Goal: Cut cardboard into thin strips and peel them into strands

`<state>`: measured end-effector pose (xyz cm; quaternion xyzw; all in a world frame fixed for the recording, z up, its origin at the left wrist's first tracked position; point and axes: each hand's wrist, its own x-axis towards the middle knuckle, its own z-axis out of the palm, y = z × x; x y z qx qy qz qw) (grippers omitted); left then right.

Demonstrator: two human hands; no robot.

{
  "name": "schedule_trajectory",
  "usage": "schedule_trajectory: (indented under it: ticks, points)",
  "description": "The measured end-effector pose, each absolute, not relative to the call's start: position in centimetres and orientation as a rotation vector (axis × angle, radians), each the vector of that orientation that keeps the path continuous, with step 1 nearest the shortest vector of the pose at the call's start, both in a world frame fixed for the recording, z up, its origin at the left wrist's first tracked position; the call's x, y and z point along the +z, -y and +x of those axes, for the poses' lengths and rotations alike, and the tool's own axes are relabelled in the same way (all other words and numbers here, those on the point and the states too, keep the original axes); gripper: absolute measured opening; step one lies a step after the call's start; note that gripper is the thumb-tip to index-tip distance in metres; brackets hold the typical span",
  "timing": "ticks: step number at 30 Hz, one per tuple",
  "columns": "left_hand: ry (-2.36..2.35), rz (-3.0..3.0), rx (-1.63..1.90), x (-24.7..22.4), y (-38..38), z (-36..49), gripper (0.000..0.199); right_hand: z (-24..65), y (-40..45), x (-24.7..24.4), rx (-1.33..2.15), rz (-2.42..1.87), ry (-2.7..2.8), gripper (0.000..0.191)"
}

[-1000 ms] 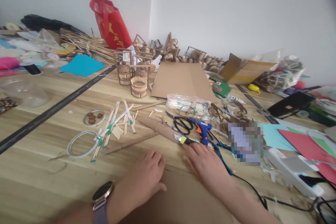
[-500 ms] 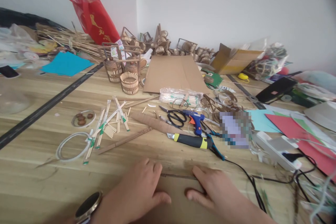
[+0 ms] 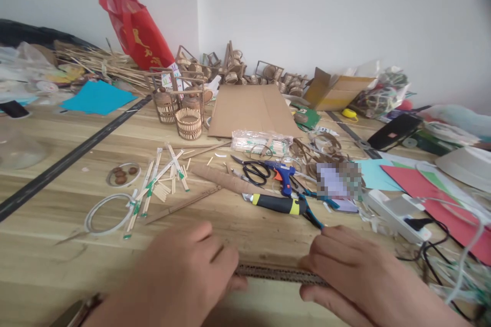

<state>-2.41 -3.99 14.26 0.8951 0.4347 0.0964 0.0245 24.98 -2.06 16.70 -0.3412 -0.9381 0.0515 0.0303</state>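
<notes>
A brown piece of corrugated cardboard (image 3: pixel 278 273) stretches between my hands near the front of the table, its fluted edge facing up toward me. My left hand (image 3: pixel 187 271), a little blurred, is closed round its left end, with the thumb partly under it. At the other end my right hand (image 3: pixel 349 271) grips the cardboard, fingers on the far side and thumb on the near side. Just beyond lies a utility knife (image 3: pixel 278 204) with a black and yellow handle. A blue glue gun (image 3: pixel 284 178) and black-handled scissors (image 3: pixel 256 171) lie behind the knife.
Chopsticks (image 3: pixel 153 184) and a white ring (image 3: pixel 109 214) lie to the left. Small slatted baskets (image 3: pixel 189 123) stand further back beside a large cardboard sheet (image 3: pixel 251 110). On the right are a white power strip (image 3: pixel 397 214), cables and coloured paper (image 3: pixel 437 204).
Both hands have moved apart, the right one further right. The cardboard, which lay flat under them, is now gripped and turned so its edge shows.
</notes>
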Motion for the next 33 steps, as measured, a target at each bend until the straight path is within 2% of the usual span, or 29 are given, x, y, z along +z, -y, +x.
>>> schedule_trajectory:
  ticks: [2, 4, 6, 10, 13, 15, 17, 19, 24, 29, 33]
  points:
    - [-1.344, 2.988, 0.565, 13.3, 4.9, -3.1, 0.023, 25.0, 2.5, 16.5, -0.13, -0.928, 2.875, 0.025]
    - [-1.338, 3.143, 0.766, 11.4, 6.0, -3.7, 0.03, 24.8, 2.9, 15.1, -0.423, -0.84, 2.793, 0.034]
    - [-1.355, 3.181, 0.731, 8.9, 7.0, -4.0, 0.035, 24.3, 3.6, 12.5, -0.595, -0.754, 2.719, 0.043]
    - [-1.432, 3.143, 0.756, 3.5, 8.4, -4.2, 0.037, 23.3, 5.1, 6.7, -0.435, -0.759, 2.733, 0.04]
    - [-1.4, 3.091, 0.734, 1.3, 8.9, -4.4, 0.035, 23.7, 5.1, 4.5, -0.171, -0.762, 2.679, 0.056]
    - [-1.372, 3.073, 0.725, 1.1, 9.0, -4.6, 0.036, 24.8, 3.6, 4.3, -0.121, -0.844, 2.702, 0.049]
    - [-1.361, 3.048, 0.747, 1.4, 9.0, -4.6, 0.038, 26.3, 1.1, 4.6, -0.223, -0.991, 2.654, 0.036]
    - [-1.331, 3.026, 0.763, 1.9, 9.2, -4.5, 0.04, 27.8, -1.8, 4.8, -0.285, -1.197, 2.573, 0.033]
    - [-1.245, 3.01, 0.699, 2.4, 9.6, -4.5, 0.04, 29.6, -6.4, 4.1, -0.261, -1.234, 2.63, 0.033]
    - [-1.266, 3.05, 0.689, 1.9, 10.4, -4.8, 0.045, 28.9, -6.8, 4.5, -0.173, -1.148, 2.759, 0.043]
    - [-1.365, 3.038, 0.686, 0.8, 11.7, -5.0, 0.044, 28.5, -7.1, 5.6, -0.137, -1.09, 2.845, 0.043]
